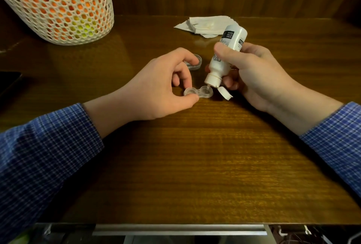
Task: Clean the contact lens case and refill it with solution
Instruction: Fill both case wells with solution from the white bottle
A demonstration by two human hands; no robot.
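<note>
the clear lens case point(197, 93) lies open on the wooden table point(195, 155), and the left hand point(166, 85) pinches its left well between thumb and fingertips. the right hand point(252, 70) is wrapped around the white solution bottle point(224, 56), tipped nozzle-down over the case's right well with its flip cap point(225, 93) hanging open just right of the case. beyond the case lie a loose lid point(193, 63) near the left hand's fingers and, farther back, crumpled tissues point(205, 26).
</note>
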